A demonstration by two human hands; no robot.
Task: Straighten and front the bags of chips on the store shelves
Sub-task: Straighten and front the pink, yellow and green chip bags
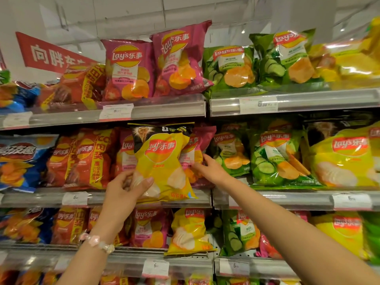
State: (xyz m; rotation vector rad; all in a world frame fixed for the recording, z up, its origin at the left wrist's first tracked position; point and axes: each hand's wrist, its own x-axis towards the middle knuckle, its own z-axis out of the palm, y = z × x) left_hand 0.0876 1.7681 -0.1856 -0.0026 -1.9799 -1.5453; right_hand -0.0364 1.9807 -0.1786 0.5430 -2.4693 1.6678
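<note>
Her left hand point(125, 188) grips a crinkly yellow-and-black foil chip bag point(162, 163) (held upright). Her right hand point(207, 167) touches a pink foil chip bag point(200, 140) behind it, fingers relaxed.

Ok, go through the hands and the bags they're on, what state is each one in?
Left hand: grips the yellow bag at its lower left corner.
Yellow bag: held off the shelf, upright, front facing out.
Right hand: fingers touch the pink bag.
Pink bag: on the middle shelf, partly hidden behind the yellow one.
</note>
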